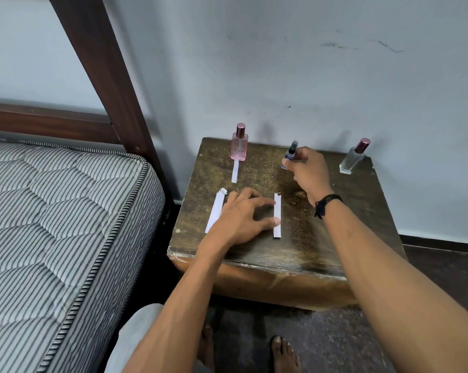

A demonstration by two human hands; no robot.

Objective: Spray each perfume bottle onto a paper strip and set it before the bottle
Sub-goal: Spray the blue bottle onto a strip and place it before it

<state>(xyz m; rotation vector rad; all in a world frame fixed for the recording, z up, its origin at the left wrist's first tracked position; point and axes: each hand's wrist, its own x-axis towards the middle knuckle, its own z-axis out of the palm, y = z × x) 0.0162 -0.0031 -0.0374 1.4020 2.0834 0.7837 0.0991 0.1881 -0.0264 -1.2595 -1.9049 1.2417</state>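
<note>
Right hand (309, 173), centre right of frame, fingers curled around a small dark spray bottle (290, 154) with a blue label; bottle upright, its base at or just above the table (254, 254), which of the two I cannot tell. Left hand (241, 216), lower centre, lies palm down and spread on the tabletop, fingertip and thumb tip touching the left edge of a white paper strip (277, 216) that lies flat, running up-down in the frame. A second strip (215, 211), one end crumpled, lies just left of that hand, partly under its edge. A third strip (235, 172) lies flat directly below a pink glass bottle (239, 144), square-sided with a metallic rose cap, upper centre of the table. A clear square bottle (352, 158) with a similar cap stands at the upper right corner of the table, well apart from the right hand. Tabletop is dark, worn, mottled wood with chipped edges. Black cord bracelet (325, 204) on the right wrist. Striped quilted mattress (52, 224) fills the left of frame, dark wooden bed frame (100, 76) above it; pale scuffed wall (308, 63) behind. Bare feet (284, 354) at bottom.
</note>
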